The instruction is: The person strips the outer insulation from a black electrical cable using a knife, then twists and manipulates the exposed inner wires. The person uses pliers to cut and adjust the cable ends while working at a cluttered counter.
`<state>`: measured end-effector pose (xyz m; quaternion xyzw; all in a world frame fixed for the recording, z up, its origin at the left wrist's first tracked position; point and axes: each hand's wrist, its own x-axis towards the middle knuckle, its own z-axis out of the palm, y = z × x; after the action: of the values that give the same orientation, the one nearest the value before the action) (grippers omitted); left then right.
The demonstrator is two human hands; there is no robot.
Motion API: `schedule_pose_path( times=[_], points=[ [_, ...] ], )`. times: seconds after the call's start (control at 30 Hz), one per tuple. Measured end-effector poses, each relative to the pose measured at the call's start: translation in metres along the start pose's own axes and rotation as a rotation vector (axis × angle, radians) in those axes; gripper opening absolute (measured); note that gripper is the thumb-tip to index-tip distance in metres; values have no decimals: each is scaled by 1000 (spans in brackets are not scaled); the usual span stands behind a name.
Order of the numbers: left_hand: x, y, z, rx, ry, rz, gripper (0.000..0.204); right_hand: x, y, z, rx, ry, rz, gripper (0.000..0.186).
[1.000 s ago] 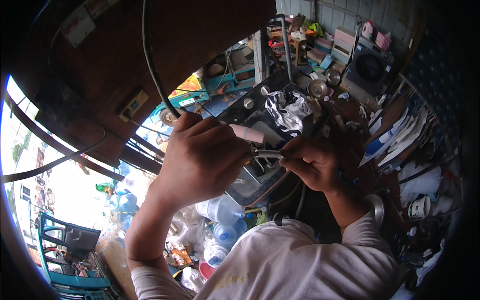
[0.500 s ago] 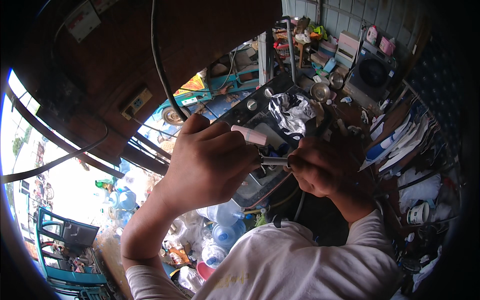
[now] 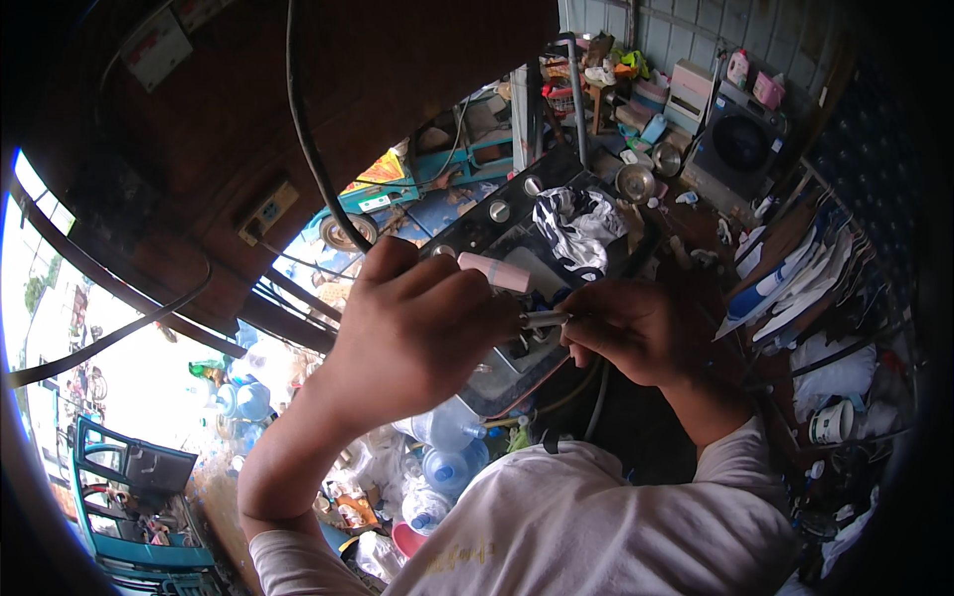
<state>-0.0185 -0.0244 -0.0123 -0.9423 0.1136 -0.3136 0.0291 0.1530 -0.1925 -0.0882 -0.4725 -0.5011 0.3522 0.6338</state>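
My left hand is closed around one end of a slim grey rod-like piece, whose kind I cannot make out. At the rod's other end, the fingertips of my right hand pinch it, with the other fingers bent. Both hands are above a dark twin-tub washing machine with round knobs. Beyond my left knuckles a pale pink cylinder shows over the machine top. A bundled black-and-white cloth lies on the machine, past my right hand. My palms and the gripped ends are hidden.
A dark wooden panel with a socket and a hanging black cable is close at the left. Below are large clear water bottles. A front-loading washer, metal bowls and stacked sheets stand at the right.
My right hand has turned and its grip has loosened to a fingertip pinch at the rod's end. My left hand keeps its hold, shifted only slightly.
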Motion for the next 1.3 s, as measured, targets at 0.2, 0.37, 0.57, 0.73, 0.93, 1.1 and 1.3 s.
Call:
schedule_pose_path(
  times=[0.2,0.37,0.57,0.73,0.93,1.1,1.3],
  points=[
    [6,-5,-2,27,-4,80,26,10,-8,-3,-183,-101,-64,21],
    [9,-12,7,73,210,279,25,12,6,0,200,-202,42,22],
    [12,-19,-2,152,148,344,18,14,7,12,203,-132,-130,24],
    [24,-10,-5,111,137,298,25,14,-7,10,-97,15,-326,25],
    [28,-6,-8,-14,170,259,31,14,-17,6,-254,53,-456,25],
    [21,1,-11,-47,239,212,32,9,-15,12,-242,84,-467,24],
    [30,21,-22,-31,206,153,24,-1,-22,17,-310,90,-531,20]
  ],
)
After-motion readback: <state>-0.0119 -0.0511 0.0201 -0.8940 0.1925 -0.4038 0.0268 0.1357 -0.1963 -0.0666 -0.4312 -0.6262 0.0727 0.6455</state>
